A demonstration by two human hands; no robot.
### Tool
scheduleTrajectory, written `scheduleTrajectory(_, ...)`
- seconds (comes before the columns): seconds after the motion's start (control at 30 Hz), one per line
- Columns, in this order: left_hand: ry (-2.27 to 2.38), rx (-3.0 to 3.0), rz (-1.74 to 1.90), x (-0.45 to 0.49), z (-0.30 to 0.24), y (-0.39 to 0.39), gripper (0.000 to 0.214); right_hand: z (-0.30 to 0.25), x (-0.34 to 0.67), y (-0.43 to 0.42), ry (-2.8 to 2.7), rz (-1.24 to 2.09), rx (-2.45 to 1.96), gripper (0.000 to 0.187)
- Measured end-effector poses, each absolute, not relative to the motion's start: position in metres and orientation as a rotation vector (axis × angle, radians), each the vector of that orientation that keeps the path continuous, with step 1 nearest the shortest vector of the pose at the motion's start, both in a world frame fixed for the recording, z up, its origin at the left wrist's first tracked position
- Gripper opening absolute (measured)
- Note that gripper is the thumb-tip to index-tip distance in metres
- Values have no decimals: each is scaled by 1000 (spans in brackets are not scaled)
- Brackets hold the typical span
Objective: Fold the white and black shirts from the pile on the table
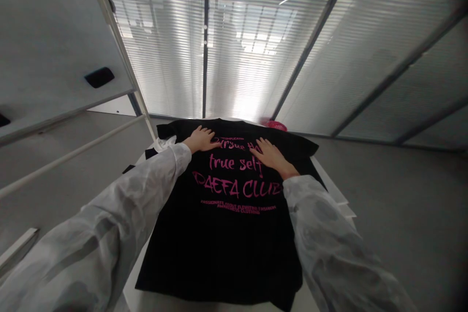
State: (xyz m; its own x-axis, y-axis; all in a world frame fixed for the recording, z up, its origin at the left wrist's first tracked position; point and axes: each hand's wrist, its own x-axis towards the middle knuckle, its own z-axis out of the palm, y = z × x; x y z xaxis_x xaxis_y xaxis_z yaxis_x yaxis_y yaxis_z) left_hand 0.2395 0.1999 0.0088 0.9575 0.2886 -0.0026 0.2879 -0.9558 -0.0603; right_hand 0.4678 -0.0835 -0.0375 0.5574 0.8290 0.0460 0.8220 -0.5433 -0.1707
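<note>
A black T-shirt point(226, 248) with pink lettering lies spread out flat, its neckline at the far side and its hem toward me. My left hand point(201, 139) rests on the upper left of the shirt, fingers stretched over the start of the top line of print. On the upper right, my right hand point(272, 157) lies flat with its fingers apart, covering part of the lettering. Neither hand grips the cloth. Both sleeves of the shirt reach out past the sides of the white surface point(141, 297) under it.
A pink mesh-like item point(277, 125) sits behind the shirt's right shoulder. Crumpled white material point(163, 144) lies by the left sleeve. White board edges point(338, 192) stick out at right. A metal frame point(120, 48) stands at left, and a ribbed translucent partition point(248, 73) rises behind.
</note>
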Motion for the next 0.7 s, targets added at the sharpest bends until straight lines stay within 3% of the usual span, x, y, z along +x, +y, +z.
scheduleTrajectory(0.2,307,-3164,-337,215,10,103,67,-48,450,-151,-1412,9,-2292,77)
scheduleTrajectory(0.33,946,-3280,-405,177,-13,29,81,-50,440,-179,-1415,-20,-2073,60)
scheduleTrajectory(0.4,972,-3325,-397,161,-25,11,92,-46,440,-183,-1407,-7,-2027,52)
scheduleTrajectory(0.5,966,-3364,-305,145,-34,6,90,-39,444,-182,-1400,-11,-2062,44)
scheduleTrajectory(0.7,1109,-3357,-98,126,-26,23,86,-37,458,-186,-1281,-104,-2077,47)
